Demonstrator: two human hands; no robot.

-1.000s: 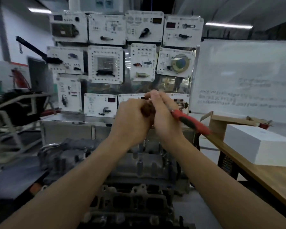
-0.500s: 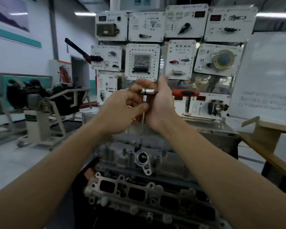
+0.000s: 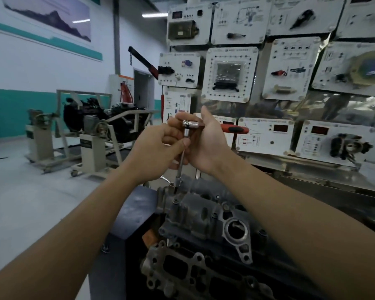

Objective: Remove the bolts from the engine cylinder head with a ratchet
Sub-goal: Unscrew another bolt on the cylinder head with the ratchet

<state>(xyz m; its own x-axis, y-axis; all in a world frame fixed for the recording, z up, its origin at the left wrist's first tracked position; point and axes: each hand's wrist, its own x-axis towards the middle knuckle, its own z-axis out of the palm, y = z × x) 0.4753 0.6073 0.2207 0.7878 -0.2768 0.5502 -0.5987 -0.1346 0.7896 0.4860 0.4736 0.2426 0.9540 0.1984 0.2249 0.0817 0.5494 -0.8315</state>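
The ratchet [image 3: 189, 124] stood above the cylinder head's [image 3: 204, 213] far-left corner, its extension bar [image 3: 182, 161] dropping almost straight down to a bolt hole there. The left hand [image 3: 154, 148] pinched the bar high up. The right hand [image 3: 206, 141] gripped the ratchet, red handle [image 3: 234, 129] pointing right. Training panels [image 3: 230, 74] rose behind the cylinder head.

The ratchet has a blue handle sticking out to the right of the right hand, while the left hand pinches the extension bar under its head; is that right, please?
Not quite: the head view shows the ratchet has a red handle, not blue. The rest holds: it sticks out past the right hand, and the left hand pinches the extension bar.
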